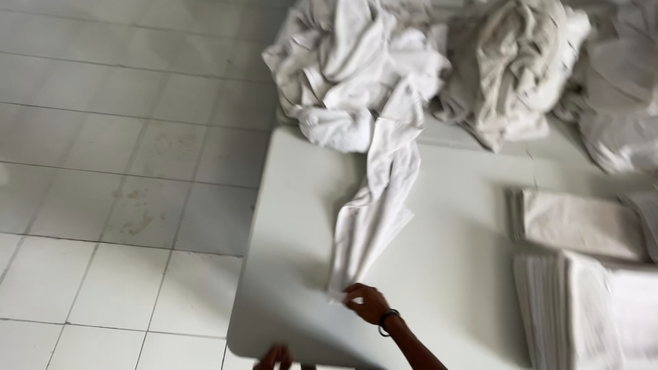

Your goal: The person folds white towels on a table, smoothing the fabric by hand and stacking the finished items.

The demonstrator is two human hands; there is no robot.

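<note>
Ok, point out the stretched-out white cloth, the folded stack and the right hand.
stretched-out white cloth [377,205], head view, middle of its length.
folded stack [582,315], head view, top layer.
right hand [368,303], head view, back of the hand pinching the cloth's end.

On my white table [288,226] I count three crumpled heaps of white cloth [356,62] at its far edge; two stacks of folded towels [582,274] on its right side; one cloth stretched across its middle.

Bare forearm, no sleeve; thin dark band [387,321] at right wrist. Hands bare, no gloves.
</note>
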